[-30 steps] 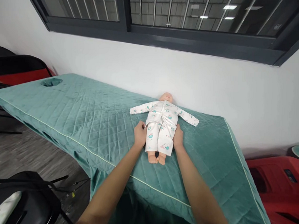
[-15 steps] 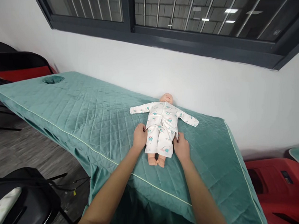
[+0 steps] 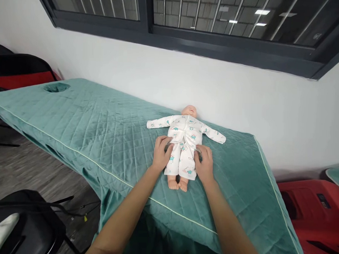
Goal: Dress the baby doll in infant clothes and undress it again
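A baby doll point(image 3: 190, 111) lies on its back with its arms spread and its bare feet toward me. It wears a white printed shirt point(image 3: 185, 127) and matching trousers point(image 3: 172, 165). My left hand point(image 3: 160, 153) rests at the doll's hip on the left, fingertips on the shirt's lower edge, with thumb and fingers apart. On the other side my right hand point(image 3: 204, 163) touches the hip in the same way, with a gap between thumb and fingers. Both hands partly cover the sides of the shirt hem and trousers.
The doll lies on a green quilted bed cover point(image 3: 110, 120) with a face hole point(image 3: 57, 87) at the far left. A white wall point(image 3: 244, 96) and window run behind. Black chairs point(image 3: 27, 222) stand at left, a red plastic object point(image 3: 314, 215) at right.
Both hands have let go of the shirt's lower corners, moved slightly up and inward onto the doll's hips, and spread their fingers. The doll has stayed in place.
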Motion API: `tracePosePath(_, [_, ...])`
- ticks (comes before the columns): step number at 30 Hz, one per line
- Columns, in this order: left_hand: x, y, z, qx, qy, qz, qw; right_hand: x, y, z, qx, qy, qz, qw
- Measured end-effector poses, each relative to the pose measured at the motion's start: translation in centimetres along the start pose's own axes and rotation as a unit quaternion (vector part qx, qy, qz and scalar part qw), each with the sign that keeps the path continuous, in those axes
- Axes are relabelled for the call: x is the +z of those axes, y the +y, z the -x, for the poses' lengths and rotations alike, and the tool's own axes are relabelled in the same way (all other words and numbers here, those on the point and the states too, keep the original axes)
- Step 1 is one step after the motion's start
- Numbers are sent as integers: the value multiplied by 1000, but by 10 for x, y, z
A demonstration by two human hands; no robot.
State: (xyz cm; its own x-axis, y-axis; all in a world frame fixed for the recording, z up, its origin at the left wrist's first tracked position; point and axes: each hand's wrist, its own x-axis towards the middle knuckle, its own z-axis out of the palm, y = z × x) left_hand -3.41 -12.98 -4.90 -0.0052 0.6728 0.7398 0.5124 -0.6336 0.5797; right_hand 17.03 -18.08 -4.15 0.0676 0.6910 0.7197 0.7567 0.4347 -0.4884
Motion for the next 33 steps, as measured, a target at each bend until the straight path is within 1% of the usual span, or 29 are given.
tracePosePath(3, [2,-2,0,42,-20,-43,998,5,-1,-10,-26,-3,-3,1000])
tracePosePath(7, [0,1,5,155,-28,-118,980,8,0,-16,-55,3,-22,998])
tracePosePath(9, [-2,4,6,197,-40,-136,970,7,-2,-17,-50,22,-46,997])
tracePosePath(12, [-4,8,6,211,-71,-132,966,4,-7,-19,-18,72,-69,995])
tracePosePath(14, [-5,10,5,206,-98,-113,967,2,-10,-21,-6,85,-71,994])
tracePosePath(16, [-5,10,4,198,-127,-86,968,0,-11,-22,-14,63,-67,996])
tracePosePath(18, [-5,9,4,184,-146,-59,970,-1,-11,-21,-37,8,-61,997])
tracePosePath(20, [-4,8,5,159,-140,-32,977,-3,-9,-19,-52,-51,-52,996])
tracePosePath(21, [-4,7,5,144,-129,-18,981,-4,-8,-18,-53,-71,-50,995])
tracePosePath(23, [-3,7,4,118,-115,5,986,-6,-7,-17,-49,-83,-51,994])
tracePosePath(24, [-3,8,3,108,-120,12,987,-6,-7,-16,-45,-83,-54,994])
tracePosePath(28, [-5,14,-2,91,-174,39,980,-6,-9,-15,-31,-100,-71,992])
tracePosePath(30, [-6,13,-4,60,-178,83,979,-5,-11,-13,-10,-113,-97,989])
tracePosePath(32, [-6,5,-7,-5,-161,127,979,-3,-9,-12,46,-105,-140,984])
tracePosePath(33, [-6,-3,-10,-41,-144,129,980,-2,-5,-12,83,-91,-161,979])
